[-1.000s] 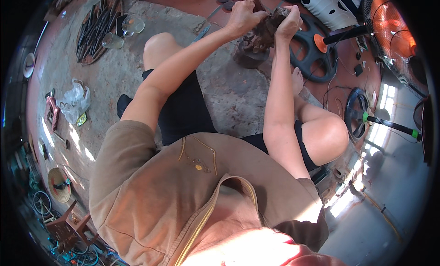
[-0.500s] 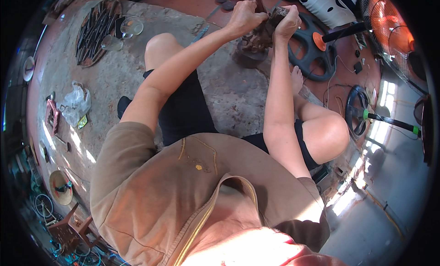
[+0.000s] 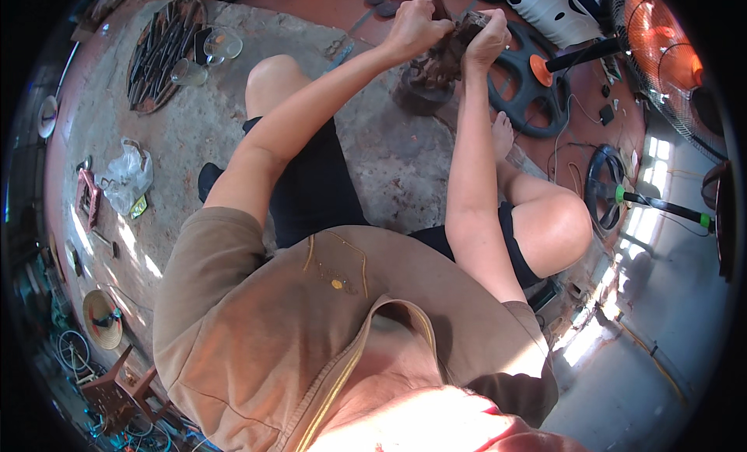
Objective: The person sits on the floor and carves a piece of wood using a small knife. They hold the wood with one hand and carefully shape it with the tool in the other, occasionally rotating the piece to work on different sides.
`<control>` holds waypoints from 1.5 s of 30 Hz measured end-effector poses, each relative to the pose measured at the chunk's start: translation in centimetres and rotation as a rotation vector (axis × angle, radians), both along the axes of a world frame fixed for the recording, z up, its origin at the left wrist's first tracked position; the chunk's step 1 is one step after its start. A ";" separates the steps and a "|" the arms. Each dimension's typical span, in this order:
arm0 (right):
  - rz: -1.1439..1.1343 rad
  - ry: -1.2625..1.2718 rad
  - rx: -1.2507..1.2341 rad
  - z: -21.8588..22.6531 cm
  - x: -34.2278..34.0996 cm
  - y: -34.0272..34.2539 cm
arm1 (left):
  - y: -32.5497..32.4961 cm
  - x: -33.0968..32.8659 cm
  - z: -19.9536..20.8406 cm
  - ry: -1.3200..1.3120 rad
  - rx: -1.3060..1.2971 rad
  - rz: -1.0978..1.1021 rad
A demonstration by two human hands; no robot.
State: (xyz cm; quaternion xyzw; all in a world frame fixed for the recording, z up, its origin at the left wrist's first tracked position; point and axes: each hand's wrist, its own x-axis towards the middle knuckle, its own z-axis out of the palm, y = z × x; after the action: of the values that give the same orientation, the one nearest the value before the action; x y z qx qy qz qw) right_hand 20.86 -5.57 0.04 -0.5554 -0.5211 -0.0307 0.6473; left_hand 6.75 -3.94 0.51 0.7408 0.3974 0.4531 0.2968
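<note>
A dark brown, lumpy piece that looks like carved wood (image 3: 443, 65) is up ahead of me, past my knees. My right hand (image 3: 488, 41) is curled round its upper right side. To the left of it, my left hand (image 3: 416, 31) is closed, its thumb reaching to the piece. What lies inside the left fingers is hidden; a reddish-brown bar (image 3: 443, 2) rises just beyond them. Beneath the piece sits a dark rounded block (image 3: 422, 100) on the grey slab.
On the grey slab (image 3: 210, 140) at far left lies a round tray of dark rod-like tools (image 3: 166, 55), beside a clear glass dish (image 3: 224, 44) and a clear cup (image 3: 188, 72). A plastic bag (image 3: 129, 176) is at left. An orange standing fan (image 3: 661, 39) and its black base (image 3: 520, 105) stand at right.
Almost nothing differs. Both hands stay at the brown piece, with only a very slight shift of the left hand and the piece.
</note>
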 end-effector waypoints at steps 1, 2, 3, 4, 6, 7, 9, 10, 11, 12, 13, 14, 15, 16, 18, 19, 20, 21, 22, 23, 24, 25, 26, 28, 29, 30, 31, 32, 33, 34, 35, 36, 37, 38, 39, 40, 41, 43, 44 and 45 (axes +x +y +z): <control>0.007 -0.003 0.001 -0.2 0.2 0.0 | -0.2 0.0 0.0 0.011 0.018 -0.002; 0.014 -0.007 0.002 -0.5 0.4 0.0 | -0.5 -0.1 0.0 0.022 0.036 -0.004; 0.020 -0.014 0.004 -0.6 0.8 0.0 | -0.7 -0.1 0.2 0.029 0.055 -0.007; -0.016 -0.080 0.042 -0.8 1.1 0.1 | -0.9 -0.4 -0.2 0.055 0.049 -0.037; -0.082 -0.206 0.122 -1.2 1.6 0.6 | -1.3 -1.4 -1.0 0.112 0.039 -0.092; -0.019 -0.087 0.087 -1.3 1.9 0.6 | -0.8 -1.8 -0.9 0.078 -0.010 -0.091; 0.106 0.160 0.012 -1.2 1.9 0.3 | 0.3 -2.4 -0.4 0.017 -0.112 -0.091; 0.102 0.158 0.005 -1.0 1.4 0.0 | 0.1 -2.5 0.0 0.032 -0.143 -0.054; 0.098 0.156 -0.002 -0.8 0.8 -0.2 | 0.1 -2.3 -0.3 0.002 -0.134 -0.075; 0.095 0.146 -0.010 -0.3 0.4 -0.6 | 0.1 -1.8 -0.6 -0.035 -0.125 -0.096; 0.079 0.109 -0.002 -0.3 0.3 -0.5 | 0.0 -1.4 -0.9 -0.073 -0.116 -0.116; 0.064 0.071 0.006 -0.4 0.3 -0.2 | -0.2 -1.0 -1.2 -0.043 -0.094 -0.093; 0.045 0.035 0.015 -0.5 0.4 0.0 | -0.5 -0.5 -1.3 -0.012 -0.072 -0.074; 0.012 -0.016 0.027 -0.6 0.6 0.2 | -0.8 -0.3 -1.4 0.019 -0.050 -0.055; -0.055 -0.118 0.055 -0.7 1.2 0.2 | -1.5 -0.7 -1.9 0.138 0.036 -0.113; 0.011 0.008 0.024 -0.8 1.4 0.2 | -1.5 -0.9 -2.1 0.196 0.080 -0.142; 0.076 0.135 -0.006 -0.9 1.5 0.1 | -1.0 -1.3 -2.1 0.132 0.046 -0.134; 0.148 0.265 -0.039 -1.1 1.5 0.0 | -0.6 -1.9 -2.0 0.072 0.009 -0.120; 0.143 0.269 -0.016 -1.0 1.7 0.0 | -0.3 -2.2 -1.9 0.013 -0.027 -0.106; 0.138 0.272 0.007 -0.7 1.9 0.2 | 0.0 -2.0 -1.8 -0.088 -0.035 -0.102; 0.130 0.284 0.029 -0.8 1.9 0.2 | 0.1 -1.8 -1.2 -0.180 -0.044 -0.100; 0.114 0.270 0.020 -1.0 1.8 0.2 | 0.0 -1.7 -0.8 -0.272 -0.054 -0.097; 0.098 0.256 0.012 -1.1 1.7 0.2 | -0.2 -1.9 -0.9 -0.162 -0.208 -0.136; 0.046 0.161 0.020 -0.7 0.7 0.3 | 0.1 -0.7 -2.3 -0.211 -0.081 -0.001; -0.008 0.089 0.045 -0.7 0.4 0.4 | 0.5 -0.2 -3.1 -0.238 -0.017 0.064; -0.072 0.019 0.071 -0.9 0.3 0.3 | -0.1 -0.3 -2.3 -0.224 -0.050 0.042; -0.135 -0.051 0.096 -0.9 0.2 0.3 | -0.7 -0.1 -2.3 -0.155 -0.085 0.034; -0.129 0.016 0.091 -1.0 0.2 0.4 | -1.2 0.0 -2.4 -0.086 -0.119 0.027; -0.115 0.085 0.087 -0.8 -0.2 0.3 | -1.5 -0.1 -2.4 -0.015 -0.152 0.025; -0.101 0.153 0.082 -0.6 -0.5 0.3 | -1.7 0.0 -2.5 -0.072 -0.101 0.046; -0.108 0.154 0.086 -0.4 -0.7 0.4 | -2.0 0.0 -2.4 -0.055 -0.091 0.064; -0.114 0.155 0.087 -0.3 -0.9 0.5 | -2.3 0.0 -2.5 -0.037 -0.084 0.082; -0.120 0.156 0.088 -0.2 -1.1 0.5 | -2.6 0.0 -2.5 -0.020 -0.078 0.102; -0.115 0.187 0.071 0.1 -1.3 0.6 | -2.8 0.0 -2.5 -0.028 -0.084 0.109; -0.110 0.213 0.055 0.4 -1.4 0.6 | -3.0 0.2 -2.4 -0.042 -0.089 0.116; -0.105 0.239 0.039 0.7 -1.4 0.6 | -3.2 0.2 -2.3 -0.055 -0.094 0.123; -0.086 0.243 0.046 0.3 -1.3 0.8 | -3.4 0.1 -2.2 -0.105 -0.116 0.151; -0.044 0.249 0.066 -0.3 -1.1 1.4 | -3.6 -0.1 -2.6 -0.208 -0.151 0.210; 0.062 0.263 0.018 -0.4 -0.4 1.3 | -3.2 0.0 -2.8 -0.332 -0.194 0.212; 0.172 0.277 -0.041 -0.3 0.1 0.4 | -2.8 0.0 -3.1 -0.457 -0.244 0.220</control>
State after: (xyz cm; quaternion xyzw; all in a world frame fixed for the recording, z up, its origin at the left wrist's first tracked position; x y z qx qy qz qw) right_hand 20.93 -5.15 -0.24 -0.5208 -0.4730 0.1123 0.7017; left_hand 6.75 -6.73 -2.55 0.5306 0.4497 0.5868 0.4146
